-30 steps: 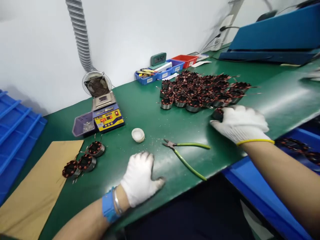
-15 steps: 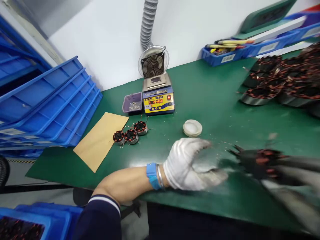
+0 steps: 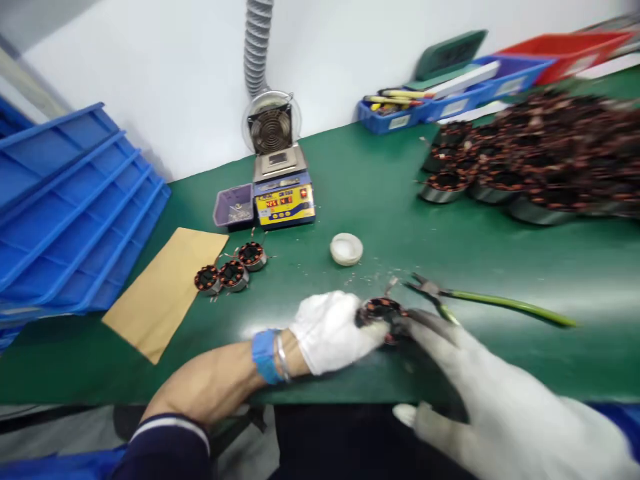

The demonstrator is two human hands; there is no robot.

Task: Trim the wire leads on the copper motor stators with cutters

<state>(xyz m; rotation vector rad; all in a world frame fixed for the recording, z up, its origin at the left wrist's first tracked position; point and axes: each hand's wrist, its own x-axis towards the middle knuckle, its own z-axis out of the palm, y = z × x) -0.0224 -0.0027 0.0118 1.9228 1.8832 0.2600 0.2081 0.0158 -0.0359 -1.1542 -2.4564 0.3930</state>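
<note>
A wound stator (image 3: 383, 310) is sitting in the person's grasp, just above the near edge of the green tabletop (image 3: 360, 187), roughly midway along the visible stretch. The left hand (image 3: 333, 333), in a white glove, is pinching it by the side, the thumb pressing across the near rim; this is probably keeping the ring steady with its coils facing up. The right hand (image 3: 493, 393), also gloved, is spreading its thumb well away from the fingers, whose blurred tips are meeting the stator's right side; whether they are bearing any weight, I cannot tell.

Beyond the right fingers, green-handled diagonal cutters (image 3: 510, 304) are lying with their handles splayed, presumably for easy pick-up. Small clippings are scattering the surface between them and a white dish (image 3: 347, 249). Toward the left end, three stators (image 3: 233, 275) are standing in a slanting row beside a tan sheet (image 3: 170, 287), seemingly grouped apart from the large stator cluster (image 3: 500, 180) that is filling the right side.

Near the back edge, what looks like a solder pot (image 3: 285, 207) is standing beside a purple tray (image 3: 217, 210), with a fan (image 3: 273, 130) and flexible duct (image 3: 257, 40) behind, likely drawing off fumes.
</note>
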